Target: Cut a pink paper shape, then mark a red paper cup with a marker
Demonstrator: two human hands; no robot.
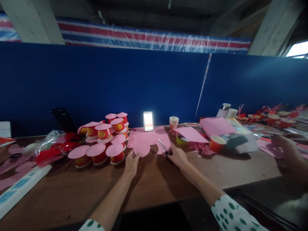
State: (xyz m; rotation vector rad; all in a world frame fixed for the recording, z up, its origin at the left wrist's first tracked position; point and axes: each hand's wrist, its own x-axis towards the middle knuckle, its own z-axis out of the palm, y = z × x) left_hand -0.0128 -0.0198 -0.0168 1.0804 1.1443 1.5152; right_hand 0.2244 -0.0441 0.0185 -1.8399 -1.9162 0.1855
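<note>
Pink paper (147, 138) lies on the wooden table (154, 183) beside pink-lidded red cups (98, 153), its near edge pinched by the left hand (131, 161) while the right hand (177, 156) grips scissors (164, 148), best guided in short snips, sheet held taut.

Craft workshop: shared bench (156, 179), stacked paper cups (103, 141), pink paper (146, 139).

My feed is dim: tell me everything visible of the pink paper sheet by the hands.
The pink paper sheet is thin, matte and lies flat on the brown table. Its near edge is cut into rounded lobes. The left hand pinches one lobe; the right hand holds scissors whose blades point onto its right part. A lit screen stands at its far edge.
</note>
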